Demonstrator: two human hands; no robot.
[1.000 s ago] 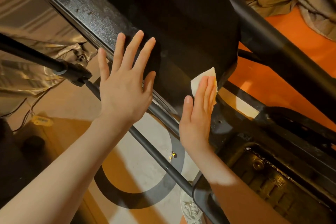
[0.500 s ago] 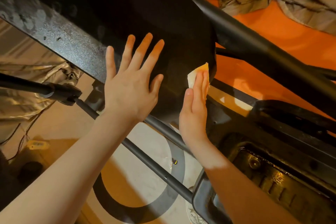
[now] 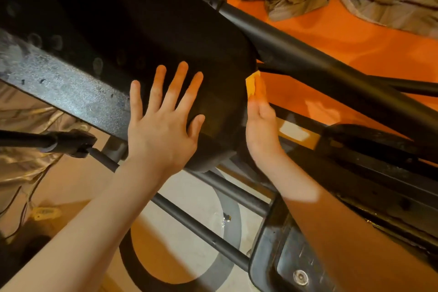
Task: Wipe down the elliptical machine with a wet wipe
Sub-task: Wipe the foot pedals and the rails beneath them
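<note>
While the crumpled tan fabric [image 3: 35, 125] and a thin black rod [image 3: 26, 140] lie at the far left, the left hand [image 3: 163, 125] rests flat with fingers spread and straight on the near face of the elliptical machine's black housing [image 3: 147, 38], gripping nothing. That housing runs as a long slab from upper left down to a rounded end between the two hands. Just right of that end, the right hand [image 3: 260, 125] stands edge-on, its straight fingers pressing the wet wipe [image 3: 251, 85] against the housing's far edge; only a small folded corner of the wipe shows. So the unwiped surface seems to lie leftward and up from the wipe, along the housing's long axis, and the right hand is the nearer one. A dark frame tube [image 3: 331, 59] crosses close behind the wipe and could crowd a stroke; further right are a foot pedal [image 3: 296, 256] and orange floor [image 3: 355, 31].
</note>
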